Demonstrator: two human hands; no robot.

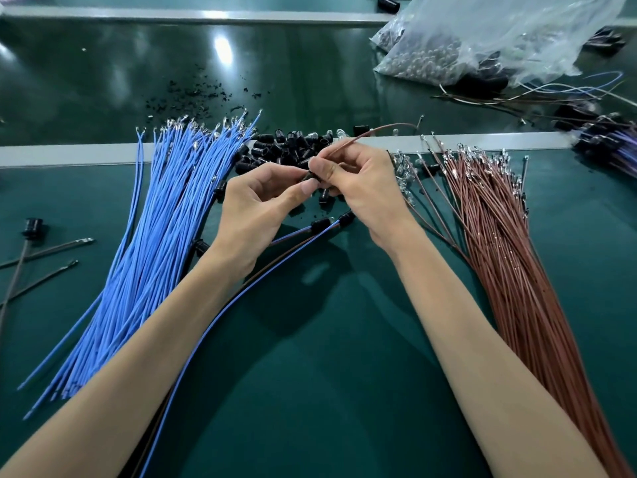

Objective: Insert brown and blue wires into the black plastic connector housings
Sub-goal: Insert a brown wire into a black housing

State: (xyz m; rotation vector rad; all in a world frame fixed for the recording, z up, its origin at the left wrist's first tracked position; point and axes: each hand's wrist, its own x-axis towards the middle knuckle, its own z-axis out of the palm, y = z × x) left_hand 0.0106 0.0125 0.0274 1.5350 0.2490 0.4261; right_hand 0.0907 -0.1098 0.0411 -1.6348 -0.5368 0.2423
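The left hand point(255, 205) pinched a black housing point(313, 174), mostly hidden between the fingertips point(306, 188), above the middle of the table point(310, 339). The right hand point(358, 188) pinched a brown wire point(372, 131); its lower end was hidden there too.

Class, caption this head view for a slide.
Left hand pinches a black housing, right hand a brown wire, between blue bundle and brown bundle.

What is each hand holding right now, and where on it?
Left hand pinches a black housing, mostly hidden by the fingers. Right hand pinches a brown wire near the end at the housing; the rest arcs up free.
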